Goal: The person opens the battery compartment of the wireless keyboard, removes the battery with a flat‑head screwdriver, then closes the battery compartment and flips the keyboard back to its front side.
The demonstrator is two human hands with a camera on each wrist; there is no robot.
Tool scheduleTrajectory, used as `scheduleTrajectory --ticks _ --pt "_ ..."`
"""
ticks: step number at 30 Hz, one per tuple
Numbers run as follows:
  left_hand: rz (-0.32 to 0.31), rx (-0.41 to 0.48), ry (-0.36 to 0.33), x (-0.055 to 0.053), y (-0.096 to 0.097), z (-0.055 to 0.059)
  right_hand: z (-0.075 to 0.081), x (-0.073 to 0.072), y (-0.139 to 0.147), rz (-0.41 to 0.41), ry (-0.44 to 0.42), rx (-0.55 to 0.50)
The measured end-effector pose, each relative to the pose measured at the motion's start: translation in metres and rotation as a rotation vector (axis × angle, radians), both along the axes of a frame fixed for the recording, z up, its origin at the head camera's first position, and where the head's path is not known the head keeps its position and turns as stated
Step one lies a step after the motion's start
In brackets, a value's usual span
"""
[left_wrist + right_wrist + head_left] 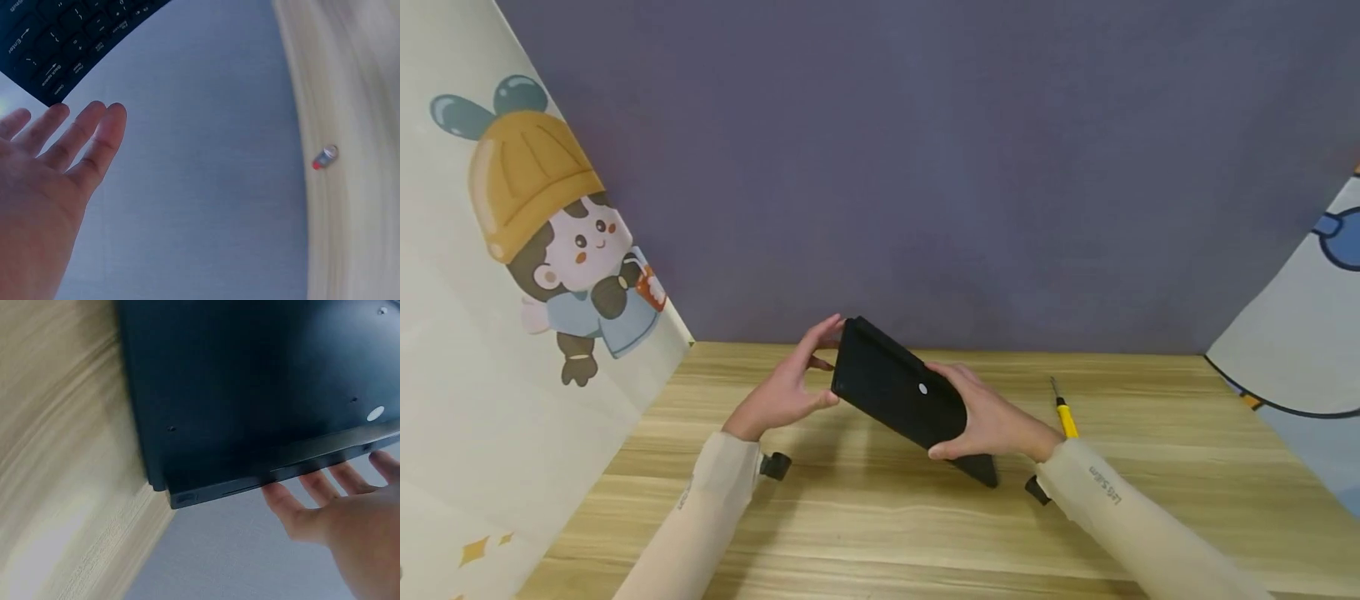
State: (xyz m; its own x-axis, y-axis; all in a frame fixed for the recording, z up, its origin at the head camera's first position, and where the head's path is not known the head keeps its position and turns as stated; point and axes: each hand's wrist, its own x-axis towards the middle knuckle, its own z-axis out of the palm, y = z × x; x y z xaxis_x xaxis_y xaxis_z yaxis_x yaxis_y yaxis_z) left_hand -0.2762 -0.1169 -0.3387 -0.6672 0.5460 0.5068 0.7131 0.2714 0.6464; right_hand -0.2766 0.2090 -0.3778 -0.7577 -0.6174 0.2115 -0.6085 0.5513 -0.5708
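A black keyboard (pixel 880 375) is held tilted above the table, its underside towards the head camera and its right end lower. My right hand (pixel 988 412) grips it across its width, thumb on the near edge and fingers at the far edge. In the right wrist view the dark underside (pixel 262 381) shows screws and a white oval spot. At the raised left end is my left hand (pixel 786 387), thumb and fingertips right at the corners. The left wrist view shows that hand's fingers (pixel 103 140) fairly straight beside the key side (pixel 69 40).
A screwdriver (pixel 1065 417) with a yellow handle lies on the wooden table (pixel 880 542), right of the keyboard. In the left wrist view a small cylinder with a red end (pixel 325 156) lies on the wood. A grey-blue panel (pixel 925 167) stands behind the table.
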Motion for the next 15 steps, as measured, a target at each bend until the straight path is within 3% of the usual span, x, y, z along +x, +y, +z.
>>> scheduleTrajectory --ticks 6,15 --pt "-0.016 0.058 0.054 0.017 0.018 0.031 -0.002 0.003 -0.004 0.012 0.010 -0.061" --pt "-0.016 0.124 0.137 0.023 0.048 0.056 -0.003 0.011 -0.011 0.042 -0.027 -0.197"
